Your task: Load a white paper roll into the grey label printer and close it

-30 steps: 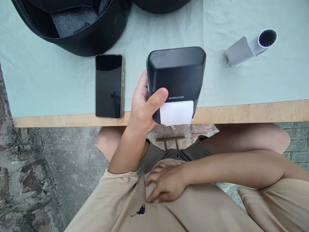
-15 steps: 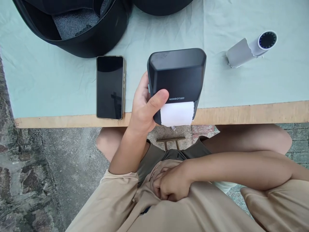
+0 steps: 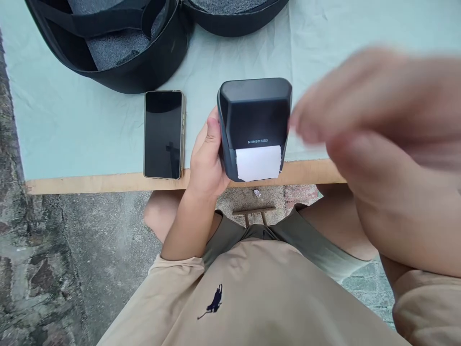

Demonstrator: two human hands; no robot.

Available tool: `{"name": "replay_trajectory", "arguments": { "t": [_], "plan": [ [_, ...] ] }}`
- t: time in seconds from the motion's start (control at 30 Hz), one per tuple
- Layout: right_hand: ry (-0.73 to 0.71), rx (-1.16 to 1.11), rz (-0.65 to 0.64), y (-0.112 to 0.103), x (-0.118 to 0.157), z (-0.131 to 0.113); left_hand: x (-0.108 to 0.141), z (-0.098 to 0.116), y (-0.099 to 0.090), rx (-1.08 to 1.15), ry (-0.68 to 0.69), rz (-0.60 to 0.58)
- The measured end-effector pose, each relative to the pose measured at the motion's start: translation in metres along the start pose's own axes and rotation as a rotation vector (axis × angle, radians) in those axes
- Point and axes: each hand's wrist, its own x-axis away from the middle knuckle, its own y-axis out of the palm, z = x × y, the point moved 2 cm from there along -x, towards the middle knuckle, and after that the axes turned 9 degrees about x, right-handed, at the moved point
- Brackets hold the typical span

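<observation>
Left hand (image 3: 207, 163) grasping printer (image 3: 259, 115) by side, above worktop's (image 3: 108, 183) near edge. Steady grip, thumb clear of white paper (image 3: 258, 163), works best. Right hand (image 3: 406, 134) blurred; cannot tell if clenched.

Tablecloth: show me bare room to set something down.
Free: the cloth left of the phone, below the open black case, and the far stretch right of the case, beyond the printer. Crowded: only a narrow strip parts phone and left hand. The right hand hides cloth at right.
</observation>
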Motion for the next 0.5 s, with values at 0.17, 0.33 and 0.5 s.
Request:
{"name": "replay_trajectory", "arguments": {
  "t": [0.17,0.33,0.5],
  "plan": [
    [-0.277,0.240,0.176,0.008,-0.014,0.031,-0.001,0.001,0.001,-0.043,0.021,-0.010],
    [-0.298,0.298,0.095,0.011,-0.016,0.035,-0.002,0.001,0.000,-0.061,-0.001,0.025],
    [-0.313,0.380,0.191,0.005,-0.015,0.031,-0.004,0.000,0.003,-0.010,-0.030,0.014]
  ]
}}
